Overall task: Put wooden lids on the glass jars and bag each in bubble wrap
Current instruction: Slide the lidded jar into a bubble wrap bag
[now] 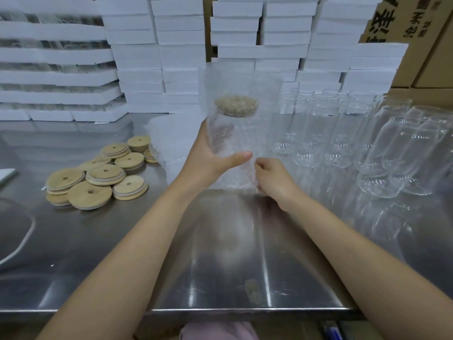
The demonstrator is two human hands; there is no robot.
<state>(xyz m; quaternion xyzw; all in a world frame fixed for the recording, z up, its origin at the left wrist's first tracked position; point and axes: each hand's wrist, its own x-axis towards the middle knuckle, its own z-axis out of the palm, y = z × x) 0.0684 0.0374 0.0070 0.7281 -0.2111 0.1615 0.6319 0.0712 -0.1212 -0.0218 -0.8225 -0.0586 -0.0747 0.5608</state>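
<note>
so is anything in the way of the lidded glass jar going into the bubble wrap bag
Nothing visible does: the clear glass jar with its round wooden lid already sits inside the translucent bubble wrap bag. The left hand grips it through the wrap; the right hand pinches the bag's lower edge.

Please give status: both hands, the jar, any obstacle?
Left hand grips bagged jar, lid on. Right hand pinches bubble bag bottom. No obstacle seen.

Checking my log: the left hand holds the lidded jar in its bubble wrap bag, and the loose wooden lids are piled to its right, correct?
Not quite. The head view shows the loose wooden lids piled to the left of the bagged jar, not the right. The left hand does hold it.
</note>
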